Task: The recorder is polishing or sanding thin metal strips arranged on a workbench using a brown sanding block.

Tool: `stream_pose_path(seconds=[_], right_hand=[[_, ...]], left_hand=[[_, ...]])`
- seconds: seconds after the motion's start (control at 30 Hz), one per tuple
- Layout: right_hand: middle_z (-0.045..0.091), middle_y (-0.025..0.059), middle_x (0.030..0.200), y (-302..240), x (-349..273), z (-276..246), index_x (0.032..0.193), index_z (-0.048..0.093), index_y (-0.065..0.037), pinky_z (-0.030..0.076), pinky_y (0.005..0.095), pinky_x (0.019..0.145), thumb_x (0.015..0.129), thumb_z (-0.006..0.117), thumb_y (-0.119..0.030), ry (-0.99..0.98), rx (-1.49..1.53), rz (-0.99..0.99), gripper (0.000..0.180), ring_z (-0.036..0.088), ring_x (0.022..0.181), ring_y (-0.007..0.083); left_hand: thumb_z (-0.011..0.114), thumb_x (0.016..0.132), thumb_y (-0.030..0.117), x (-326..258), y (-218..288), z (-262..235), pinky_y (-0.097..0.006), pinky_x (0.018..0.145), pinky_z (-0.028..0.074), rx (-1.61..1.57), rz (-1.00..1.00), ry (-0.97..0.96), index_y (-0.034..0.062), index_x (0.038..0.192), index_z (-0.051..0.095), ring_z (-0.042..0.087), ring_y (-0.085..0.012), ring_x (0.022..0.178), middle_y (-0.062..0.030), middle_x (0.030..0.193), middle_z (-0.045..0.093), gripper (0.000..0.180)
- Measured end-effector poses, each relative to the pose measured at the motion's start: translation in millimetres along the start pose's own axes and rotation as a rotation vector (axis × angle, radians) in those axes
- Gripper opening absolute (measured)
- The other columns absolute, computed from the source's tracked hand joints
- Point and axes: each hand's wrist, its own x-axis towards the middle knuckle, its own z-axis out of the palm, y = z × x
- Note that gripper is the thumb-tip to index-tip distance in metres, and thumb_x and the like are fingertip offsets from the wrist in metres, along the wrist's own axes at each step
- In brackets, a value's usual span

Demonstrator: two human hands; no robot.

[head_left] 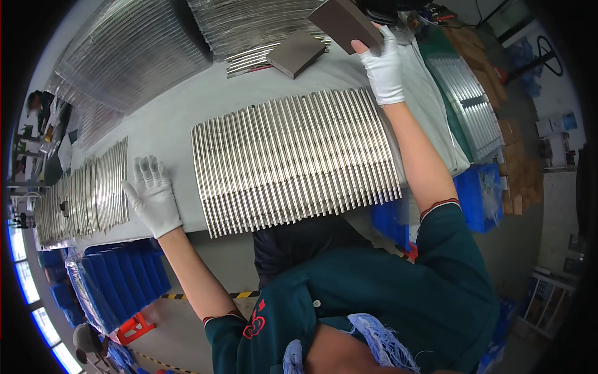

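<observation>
A wide row of thin metal strips (293, 159) lies side by side on the grey table (168, 121) in front of me. My right hand (381, 65), in a white glove, is raised at the far side and grips a brown rectangular block (344, 22). My left hand (151, 194), also gloved, rests flat and open on the table near its front edge, left of the strips and touching none of them. A second brown block (296, 53) lies flat on the table beyond the strips.
More metal strips lie in a row at the left (84, 193) and in large stacks at the back (134, 50). Another batch sits at the right (464, 100). Blue bins (118, 280) stand under the table; cardboard boxes (514, 156) lie at right.
</observation>
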Motion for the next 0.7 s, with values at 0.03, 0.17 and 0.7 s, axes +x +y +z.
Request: stream_pose_path(seconds=[0.03,0.17,0.7], right_hand=[[0.062,0.0068,0.116,0.5,0.3,-1.2,0.126,0.05,-0.004,0.047,0.0278,0.093,0.083,0.074,-0.008,0.002,-0.012,0.006,0.05,0.059,0.104,0.0141],[0.062,0.007,0.116,1.2,1.4,-2.3,0.127,0.049,-0.004,0.047,0.0278,0.093,0.083,0.074,-0.008,-0.013,-0.012,-0.003,0.05,0.059,0.105,0.0143],[0.061,0.0084,0.116,7.7,2.6,-2.6,0.13,0.049,-0.005,0.049,0.0275,0.092,0.082,0.075,-0.009,-0.005,-0.138,-0.109,0.055,0.059,0.105,0.0151]], left_hand=[[0.051,0.097,0.039,-0.3,-1.0,1.3,-0.049,0.107,0.04,0.0,0.001,0.011,-0.0049,0.131,0.045,0.049,-0.0324,0.123,-0.0182,0.124,0.054,0.056],[0.053,0.096,0.041,-2.0,-3.4,7.6,-0.049,0.107,0.041,-0.008,-0.007,0.015,-0.0048,0.13,0.046,0.05,-0.0328,0.122,-0.0184,0.123,0.055,0.057],[0.052,0.096,0.044,-2.9,-3.1,6.9,-0.048,0.104,0.043,-0.047,0.007,0.043,-0.0038,0.128,0.048,0.053,-0.0323,0.118,-0.0162,0.121,0.057,0.058]])
